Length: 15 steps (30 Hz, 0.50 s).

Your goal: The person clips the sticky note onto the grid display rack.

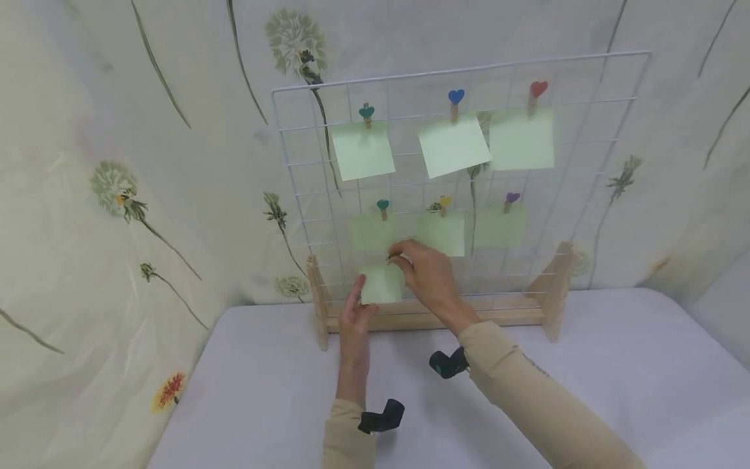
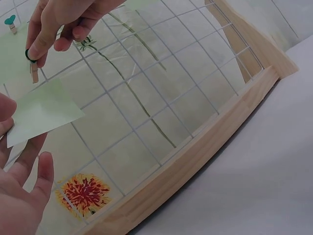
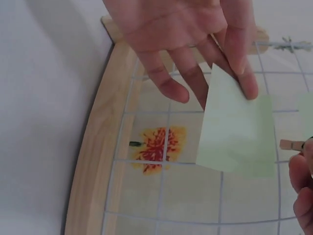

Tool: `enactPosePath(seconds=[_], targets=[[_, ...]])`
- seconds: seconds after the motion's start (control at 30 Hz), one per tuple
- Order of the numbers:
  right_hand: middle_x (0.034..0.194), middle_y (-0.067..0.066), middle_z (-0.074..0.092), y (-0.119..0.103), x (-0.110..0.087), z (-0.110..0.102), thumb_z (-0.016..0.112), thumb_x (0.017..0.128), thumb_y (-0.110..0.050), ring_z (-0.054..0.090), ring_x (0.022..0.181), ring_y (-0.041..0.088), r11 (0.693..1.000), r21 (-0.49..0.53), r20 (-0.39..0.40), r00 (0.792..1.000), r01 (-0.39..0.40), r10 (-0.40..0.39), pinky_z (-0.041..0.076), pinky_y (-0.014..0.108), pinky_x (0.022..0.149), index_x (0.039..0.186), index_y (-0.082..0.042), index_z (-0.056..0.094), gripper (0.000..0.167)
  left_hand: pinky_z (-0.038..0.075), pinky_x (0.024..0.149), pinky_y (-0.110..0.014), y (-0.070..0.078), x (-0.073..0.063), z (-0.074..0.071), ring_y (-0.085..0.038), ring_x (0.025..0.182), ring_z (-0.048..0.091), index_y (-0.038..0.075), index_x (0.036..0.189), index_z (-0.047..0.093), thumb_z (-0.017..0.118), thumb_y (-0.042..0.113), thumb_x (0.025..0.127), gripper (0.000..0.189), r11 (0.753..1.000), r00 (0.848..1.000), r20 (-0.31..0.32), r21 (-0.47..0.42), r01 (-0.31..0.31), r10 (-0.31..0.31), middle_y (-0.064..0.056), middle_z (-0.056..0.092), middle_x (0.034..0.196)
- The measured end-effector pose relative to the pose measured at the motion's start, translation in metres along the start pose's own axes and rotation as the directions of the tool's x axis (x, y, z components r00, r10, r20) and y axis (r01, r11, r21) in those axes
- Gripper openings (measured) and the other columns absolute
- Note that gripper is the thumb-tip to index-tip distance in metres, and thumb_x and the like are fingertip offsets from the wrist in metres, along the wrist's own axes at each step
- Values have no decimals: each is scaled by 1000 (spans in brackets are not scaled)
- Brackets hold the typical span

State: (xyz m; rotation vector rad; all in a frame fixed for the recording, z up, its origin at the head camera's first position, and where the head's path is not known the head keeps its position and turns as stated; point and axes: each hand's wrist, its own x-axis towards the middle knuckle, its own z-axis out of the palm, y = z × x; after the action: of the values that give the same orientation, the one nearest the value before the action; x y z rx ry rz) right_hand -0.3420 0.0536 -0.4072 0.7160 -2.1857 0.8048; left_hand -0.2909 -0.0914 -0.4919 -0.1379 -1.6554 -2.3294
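Observation:
My left hand (image 1: 355, 329) holds a pale green paper card (image 1: 382, 286) by its left side, against the lower part of a white wire grid (image 1: 301, 215). In the right wrist view the thumb lies on the front of the card (image 3: 234, 127), with fingers behind it. Just above the card's top edge, my right hand (image 1: 432, 277) pinches a small wooden clothespin (image 2: 34, 73) with a dark green round end. The clothespin's tip points down toward the card, a small gap apart in the left wrist view.
Several green cards hang on the grid in two rows, under heart-topped clips such as a blue one (image 1: 456, 97) and a red one (image 1: 538, 88). A wooden stand (image 1: 553, 293) holds the grid upright on a white table (image 1: 263, 384). Behind hangs a flower-patterned cloth (image 1: 193, 163).

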Motion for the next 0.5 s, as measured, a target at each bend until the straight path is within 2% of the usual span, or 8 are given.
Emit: enactPosePath(seconds=[0.03, 0.13, 0.33, 0.5], targets=[[94, 2, 73, 0, 0, 1, 70, 84, -15, 70, 86, 19, 1000, -3, 3, 1000, 5, -5, 55, 34, 68, 94, -13, 68, 11, 32, 104, -36, 0, -1, 0, -25, 116, 52, 19, 140, 45, 54, 0, 88, 56, 1000, 1000, 4, 1, 2, -2, -2, 43, 146], [92, 2, 72, -1, 0, 3, 70, 83, -15, 70, 84, 19, 1000, -3, 14, 1000, 9, -9, 55, 34, 67, 94, -12, 68, 11, 33, 104, -36, 0, -2, -1, -27, 123, 49, 20, 141, 44, 54, 2, 89, 56, 1000, 1000, 14, 6, -1, 1, 1, 41, 148], [89, 2, 70, -4, 1, 4, 69, 84, -13, 69, 78, 18, 1000, 9, -2, 1000, 7, -7, 54, 33, 62, 93, -11, 67, 9, 38, 100, -33, 2, -4, 0, -24, 128, 47, 18, 139, 47, 54, 3, 88, 54, 1000, 1000, 11, -14, -27, 27, 2, 41, 148], [89, 1, 70, -6, 4, 3, 68, 85, -13, 68, 79, 18, 1000, 11, 22, 1000, -9, 9, 54, 32, 63, 94, -12, 68, 9, 34, 104, -39, 2, -4, 3, -23, 128, 46, 20, 139, 47, 55, 5, 88, 53, 1000, 1000, -3, -13, -26, 26, 2, 41, 148]])
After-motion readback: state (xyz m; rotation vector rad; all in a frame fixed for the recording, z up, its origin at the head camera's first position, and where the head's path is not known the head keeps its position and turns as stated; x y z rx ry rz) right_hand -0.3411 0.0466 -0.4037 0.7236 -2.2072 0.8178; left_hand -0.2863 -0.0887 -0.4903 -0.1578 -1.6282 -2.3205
